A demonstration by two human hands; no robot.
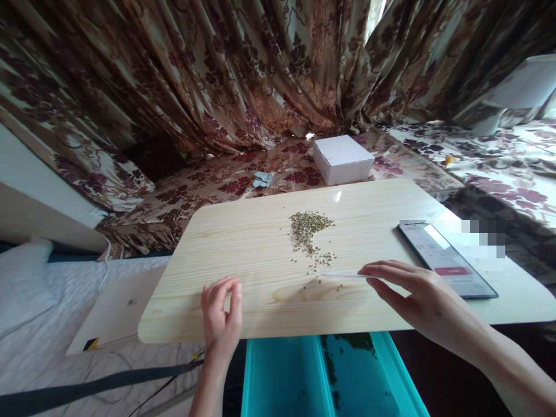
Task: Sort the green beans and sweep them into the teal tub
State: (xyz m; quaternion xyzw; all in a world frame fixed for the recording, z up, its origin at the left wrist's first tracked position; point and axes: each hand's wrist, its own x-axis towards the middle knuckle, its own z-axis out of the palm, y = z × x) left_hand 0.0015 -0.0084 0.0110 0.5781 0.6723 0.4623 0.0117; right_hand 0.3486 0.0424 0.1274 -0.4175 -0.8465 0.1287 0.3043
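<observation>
On table: seeds near middle, phone to right. Behind table: box, with cloth to left. Before table, partly under near edge: bin, with bits in right compartment.

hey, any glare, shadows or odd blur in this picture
Head view: small glare spot on the table, near its far edge; head view: soft shadow between left hand and right hand; head view: blocky squares beside the tablet; head view: lamp looks slanted and soft.
</observation>
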